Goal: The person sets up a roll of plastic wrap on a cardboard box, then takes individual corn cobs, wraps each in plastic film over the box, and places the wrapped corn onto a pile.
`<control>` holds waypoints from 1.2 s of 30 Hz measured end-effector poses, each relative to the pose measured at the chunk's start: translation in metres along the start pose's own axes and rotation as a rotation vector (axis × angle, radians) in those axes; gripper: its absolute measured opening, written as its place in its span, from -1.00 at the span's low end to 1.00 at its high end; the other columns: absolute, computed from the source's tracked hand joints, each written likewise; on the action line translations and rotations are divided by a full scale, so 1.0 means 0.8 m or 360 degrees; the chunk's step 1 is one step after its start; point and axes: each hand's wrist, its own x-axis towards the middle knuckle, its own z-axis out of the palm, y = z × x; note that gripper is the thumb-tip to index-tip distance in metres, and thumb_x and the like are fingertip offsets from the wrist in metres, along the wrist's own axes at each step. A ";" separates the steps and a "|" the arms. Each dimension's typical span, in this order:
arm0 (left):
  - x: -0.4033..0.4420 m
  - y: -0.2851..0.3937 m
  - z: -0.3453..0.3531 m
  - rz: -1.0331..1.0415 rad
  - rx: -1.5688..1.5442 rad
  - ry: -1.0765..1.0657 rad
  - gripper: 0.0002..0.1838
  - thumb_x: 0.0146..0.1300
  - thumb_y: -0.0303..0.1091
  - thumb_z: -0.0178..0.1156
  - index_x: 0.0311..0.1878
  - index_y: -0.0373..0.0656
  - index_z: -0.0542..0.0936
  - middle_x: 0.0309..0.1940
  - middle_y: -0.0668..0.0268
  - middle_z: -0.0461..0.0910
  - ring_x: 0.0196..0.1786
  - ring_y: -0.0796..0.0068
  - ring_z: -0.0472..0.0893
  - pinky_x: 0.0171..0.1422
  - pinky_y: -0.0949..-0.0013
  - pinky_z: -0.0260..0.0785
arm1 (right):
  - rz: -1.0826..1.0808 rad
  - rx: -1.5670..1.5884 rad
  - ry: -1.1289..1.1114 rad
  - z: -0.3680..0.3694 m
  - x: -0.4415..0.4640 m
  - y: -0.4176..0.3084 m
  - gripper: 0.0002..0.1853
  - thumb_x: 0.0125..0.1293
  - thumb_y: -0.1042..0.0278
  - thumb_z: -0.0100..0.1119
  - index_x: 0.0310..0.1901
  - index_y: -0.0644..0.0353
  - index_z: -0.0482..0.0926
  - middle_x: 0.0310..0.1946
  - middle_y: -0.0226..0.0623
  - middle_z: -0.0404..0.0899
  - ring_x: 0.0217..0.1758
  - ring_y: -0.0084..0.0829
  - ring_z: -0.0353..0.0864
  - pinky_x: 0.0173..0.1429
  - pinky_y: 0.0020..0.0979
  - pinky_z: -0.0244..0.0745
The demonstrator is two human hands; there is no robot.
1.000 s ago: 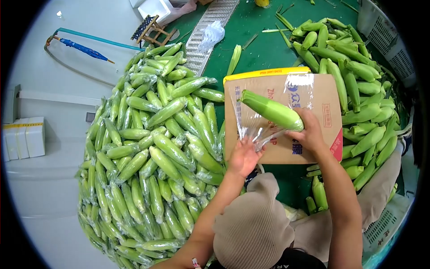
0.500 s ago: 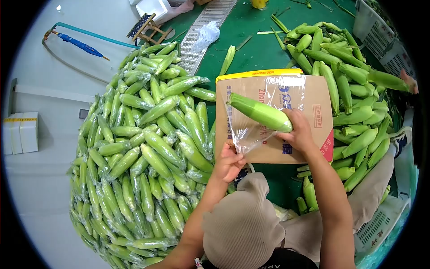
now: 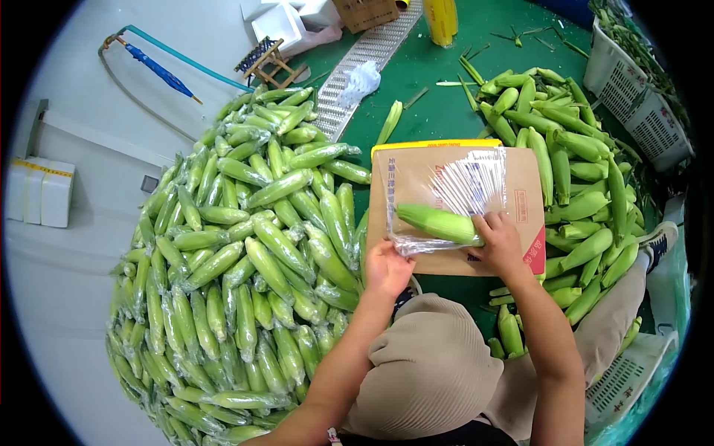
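A green ear of corn (image 3: 437, 223) in its husk lies nearly level on clear cling film (image 3: 476, 182) over a cardboard box (image 3: 526, 167) with printed lettering. My right hand (image 3: 500, 241) grips the ear's right end. At the box's near left edge, my left hand (image 3: 390, 269) is turned palm up, its fingertips closed on the bunched edge of the film. The film stretches in creases from the ear toward the box's far side. A yellow carton edge (image 3: 439, 144) shows behind the box.
Film-wrapped corn (image 3: 253, 260) is heaped at left. Unwrapped ears (image 3: 584, 178) lie piled at right, near white crates (image 3: 632, 97). A tan cap (image 3: 431, 364) blocks the near middle. A metal grating strip (image 3: 372, 63) and yellow rolls (image 3: 440, 21) are at the back.
The ear has come down from a tilted position above the box and now lies nearly level on the film, with my right hand still on it. The whole view has shifted slightly.
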 end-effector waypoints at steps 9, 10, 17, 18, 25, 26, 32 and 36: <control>-0.004 -0.024 -0.033 0.0472 0.0329 0.0294 -0.96 0.58 -0.32 0.11 -0.08 0.00 0.50 -0.17 0.39 0.59 -0.07 0.40 0.55 0.06 0.17 0.39 | -0.0065 -0.0084 -0.0032 -0.007 0.004 -0.008 -0.34 -0.08 0.09 0.64 0.10 0.06 0.60 -0.20 -0.23 0.54 -0.11 -0.08 0.55 -0.04 -0.10 0.54; -0.001 -0.025 -0.026 0.0497 0.0304 0.0354 -0.95 0.58 -0.32 0.11 -0.09 0.01 0.50 -0.17 0.39 0.59 -0.07 0.40 0.55 0.06 0.16 0.39 | -0.0071 -0.0094 -0.0049 -0.007 0.005 -0.005 -0.33 -0.07 0.09 0.64 0.10 0.06 0.60 -0.20 -0.23 0.55 -0.12 -0.08 0.55 -0.04 -0.10 0.54; 0.041 -0.026 -0.016 0.0513 0.0208 0.0212 -0.81 0.63 -0.27 0.12 -0.18 -0.10 0.49 -0.35 0.37 0.48 -0.28 0.44 0.49 -0.08 0.30 0.42 | -0.0025 -0.0054 -0.0141 -0.007 0.008 -0.001 -0.33 -0.06 0.07 0.64 0.11 0.03 0.60 -0.17 -0.26 0.57 -0.12 -0.09 0.56 -0.04 -0.10 0.55; 0.042 -0.026 -0.005 0.0573 0.0298 0.0237 -0.82 0.62 -0.28 0.14 -0.18 -0.10 0.50 -0.37 0.36 0.48 -0.29 0.46 0.50 -0.10 0.31 0.44 | -0.0012 -0.0065 -0.0177 -0.009 0.008 -0.003 -0.33 -0.06 0.07 0.64 0.12 0.02 0.60 -0.17 -0.26 0.57 -0.12 -0.09 0.56 -0.04 -0.10 0.55; 0.034 0.003 -0.024 0.0821 0.0996 0.0679 -0.82 0.58 -0.31 0.22 -0.14 -0.22 0.63 -0.53 0.41 0.52 -0.59 0.59 0.46 -0.51 0.48 0.29 | 0.0015 -0.0027 -0.0298 -0.014 0.015 -0.006 -0.39 -0.01 0.04 0.62 0.04 0.04 0.56 -0.18 -0.22 0.60 -0.12 -0.05 0.61 -0.02 -0.08 0.57; 0.037 0.006 -0.027 0.0929 0.0944 0.0702 -0.83 0.57 -0.31 0.22 -0.13 -0.21 0.62 -0.54 0.42 0.51 -0.58 0.60 0.45 -0.52 0.49 0.27 | -0.0009 -0.0006 -0.0343 -0.015 0.015 -0.009 -0.40 0.01 0.02 0.62 0.03 0.05 0.55 -0.18 -0.21 0.60 -0.11 -0.03 0.62 -0.01 -0.08 0.58; -0.016 0.005 -0.029 0.1418 0.1187 0.0410 -0.79 0.57 -0.27 0.25 -0.01 -0.25 0.65 -0.37 0.40 0.60 -0.34 0.58 0.58 -0.26 0.51 0.38 | -0.0183 0.0121 -0.0701 -0.024 0.000 -0.017 -0.42 0.10 -0.09 0.56 -0.02 0.09 0.51 -0.16 -0.15 0.61 -0.05 0.02 0.68 0.05 -0.05 0.60; -0.036 -0.026 -0.049 0.1978 0.2376 -0.0166 -0.79 0.44 -0.36 0.35 0.00 -0.31 0.70 -0.07 0.21 0.70 0.01 0.24 0.68 0.16 0.27 0.51 | -0.0261 0.0254 -0.0975 -0.021 0.002 -0.016 -0.38 0.12 -0.16 0.54 0.00 0.11 0.51 -0.16 -0.14 0.61 -0.02 0.04 0.67 0.08 -0.03 0.60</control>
